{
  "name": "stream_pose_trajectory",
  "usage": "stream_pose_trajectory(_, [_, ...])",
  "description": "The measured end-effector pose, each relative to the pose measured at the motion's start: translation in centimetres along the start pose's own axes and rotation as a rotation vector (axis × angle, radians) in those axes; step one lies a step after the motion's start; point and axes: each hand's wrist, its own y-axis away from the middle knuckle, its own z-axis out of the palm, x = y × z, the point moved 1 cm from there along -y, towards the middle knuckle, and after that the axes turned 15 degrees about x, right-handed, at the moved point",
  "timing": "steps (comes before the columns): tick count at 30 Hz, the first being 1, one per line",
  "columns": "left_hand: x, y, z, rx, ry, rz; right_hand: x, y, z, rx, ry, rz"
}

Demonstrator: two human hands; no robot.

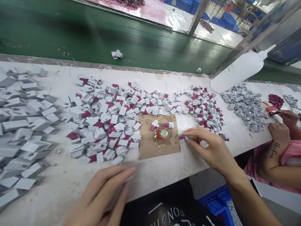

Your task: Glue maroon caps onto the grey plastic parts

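My left hand (105,191) is near the table's front edge, slightly blurred, its fingers closed on a small light grey piece (129,178) that is mostly hidden. To the right of the brown card, the thumb and forefinger of my right hand (211,149) pinch a small maroon-and-grey piece (182,137) just at the white tabletop. On the brown card (147,147) sits a bottle cap (164,133) in a puddle of clear liquid. Two grey-and-maroon pieces (154,124) lie beside the cap on its far side.
Joined grey-and-maroon pieces (113,116) are heaped left of the card, with larger grey blocks (21,125) farther left. A smaller pile (204,106), a white squeeze bottle (237,72) and grey parts (244,103) stand right. A co-worker's hands (281,127) work there. Behind runs a green belt (77,37).
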Motion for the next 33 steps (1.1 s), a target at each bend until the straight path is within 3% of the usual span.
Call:
stream_pose_trajectory(2, [4.7,-2.3,2.3,0.061,-0.028,0.111,0.0,-0.1,0.1,0.020,0.000,0.001])
stream_pose_trajectory(5, [7.5,-3.0,3.6,0.069,-0.073,0.209,-0.2,0.0,0.4,0.060,-0.081,0.054])
stream_pose_trajectory(12, [6.4,-1.4,2.5,-0.038,-0.053,0.111,-1.7,0.6,2.0,0.171,-0.344,0.187])
stream_pose_trajectory(16, [5.9,-1.9,1.7,-0.120,-0.005,0.129,-3.0,0.7,2.8,0.218,-0.310,0.108])
stream_pose_trajectory(20, [6.0,-2.6,1.5,-0.147,-0.006,-0.009,-4.3,0.4,3.4,0.189,-0.239,-0.003])
stream_pose_trajectory(26, [7.8,-3.9,1.7,-0.154,0.066,-0.093,-5.1,-0.1,3.8,0.163,-0.187,-0.078])
stream_pose_trajectory(29, [9.2,-5.5,1.9,-0.097,0.163,-0.258,-5.1,-0.1,3.6,0.158,-0.202,-0.056])
stream_pose_trajectory(33, [11.1,-8.3,3.0,-0.048,0.393,-0.493,-4.9,0.4,3.2,0.201,-0.320,0.091])
